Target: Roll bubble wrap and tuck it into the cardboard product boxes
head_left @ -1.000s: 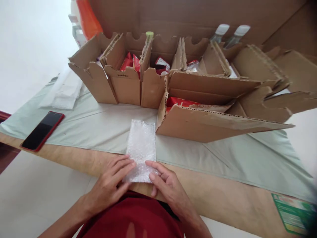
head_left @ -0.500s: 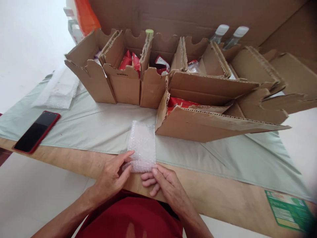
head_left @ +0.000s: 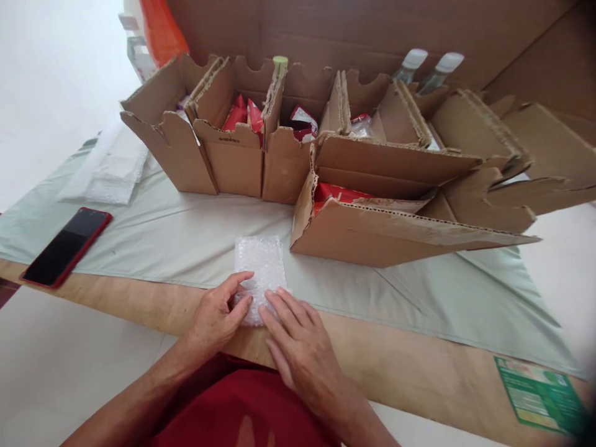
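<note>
Resting on a small piece of bubble wrap (head_left: 258, 257) at the near edge of the tabletop (head_left: 382, 354), the right hand (head_left: 300, 344) lay palm-down, fingers outstretched and loosely together. The left hand (head_left: 216, 316) had thumb and forefinger narrowly apart at the wrap's left side; whether they pinched it, I could not tell. Just beyond, to the right, stood the front cardboard box (head_left: 386, 236). Folding and flattening seemed in hand; the next move, I judged, called for even pressure.
</note>
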A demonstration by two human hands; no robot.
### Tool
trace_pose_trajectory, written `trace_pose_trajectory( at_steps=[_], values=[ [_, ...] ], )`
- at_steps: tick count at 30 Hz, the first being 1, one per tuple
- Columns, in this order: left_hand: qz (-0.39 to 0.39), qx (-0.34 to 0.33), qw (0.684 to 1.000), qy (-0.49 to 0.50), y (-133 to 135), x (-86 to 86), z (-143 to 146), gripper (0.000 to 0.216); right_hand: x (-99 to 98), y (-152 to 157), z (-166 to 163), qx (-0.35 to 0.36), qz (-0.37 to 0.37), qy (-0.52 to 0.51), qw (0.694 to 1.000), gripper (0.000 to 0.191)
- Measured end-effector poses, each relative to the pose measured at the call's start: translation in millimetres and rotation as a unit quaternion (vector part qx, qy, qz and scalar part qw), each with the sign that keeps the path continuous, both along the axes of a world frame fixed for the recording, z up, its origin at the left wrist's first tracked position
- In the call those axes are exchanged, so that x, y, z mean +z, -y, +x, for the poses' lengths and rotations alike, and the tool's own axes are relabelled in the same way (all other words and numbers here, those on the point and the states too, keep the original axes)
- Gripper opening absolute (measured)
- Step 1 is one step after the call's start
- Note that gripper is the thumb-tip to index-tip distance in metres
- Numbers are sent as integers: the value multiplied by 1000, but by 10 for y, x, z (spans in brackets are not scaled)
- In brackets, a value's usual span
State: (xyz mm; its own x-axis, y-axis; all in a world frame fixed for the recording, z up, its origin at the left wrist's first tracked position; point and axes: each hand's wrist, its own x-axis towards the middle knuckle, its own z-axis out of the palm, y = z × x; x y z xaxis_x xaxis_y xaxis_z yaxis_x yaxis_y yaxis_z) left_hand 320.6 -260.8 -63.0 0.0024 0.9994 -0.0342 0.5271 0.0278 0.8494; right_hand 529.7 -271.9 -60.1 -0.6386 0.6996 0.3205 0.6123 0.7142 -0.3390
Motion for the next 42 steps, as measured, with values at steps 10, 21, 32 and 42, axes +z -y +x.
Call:
trace_pose_trajectory(
  at_steps=[10, 21, 32, 42],
  values=[
    [244, -94, 953, -154, 307, 132, -131, 44, 188, -375, -44, 87, -85, 39, 992, 40],
    [208, -4, 970, -129, -82, -66, -106, 24, 131, -495, -87, -57, 48, -26, 997, 27],
    [162, 123, 979, -12, 50, 85, -187, 23, -6, -687, -196, -18, 4, -49, 999, 24],
    [-118, 33, 915, 384, 230, 100, 194, 48, 236, -199, -148, -41, -259, -187, 947, 29]
  ],
)
